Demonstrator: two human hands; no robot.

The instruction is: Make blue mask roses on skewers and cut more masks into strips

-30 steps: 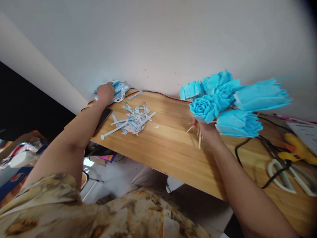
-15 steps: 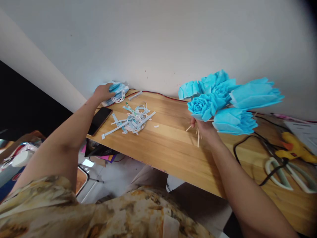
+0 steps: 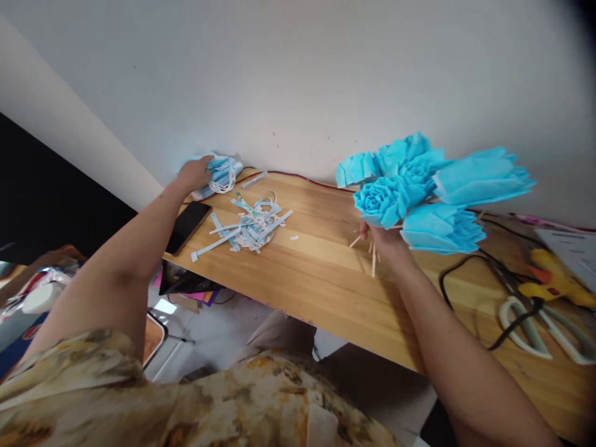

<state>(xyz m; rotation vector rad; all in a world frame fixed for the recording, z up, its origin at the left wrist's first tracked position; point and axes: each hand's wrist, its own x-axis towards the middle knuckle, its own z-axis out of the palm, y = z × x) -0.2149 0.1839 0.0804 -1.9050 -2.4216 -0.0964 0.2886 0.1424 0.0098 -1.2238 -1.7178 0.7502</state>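
My right hand (image 3: 388, 241) is closed round the thin wooden sticks (image 3: 373, 259) of a bunch of blue paper flowers (image 3: 419, 192), held up above the wooden table (image 3: 316, 273). My left hand (image 3: 194, 174) reaches to the far left corner by the wall and rests, fingers curled, on a pile of blue face masks (image 3: 221, 172) with white ear loops. Whether it grips them I cannot fully make out. A heap of cut mask strips (image 3: 249, 226) lies on the table between my two arms.
A black phone (image 3: 187, 226) lies at the table's left edge. At the right are a yellow glue gun (image 3: 556, 282), white-handled scissors (image 3: 535, 323) and a black cable (image 3: 470, 273). The white wall runs close behind the table. Clutter sits low on the left.
My left hand has shifted slightly along the mask pile, uncovering the phone. The flower bunch in my right hand has stayed almost still.
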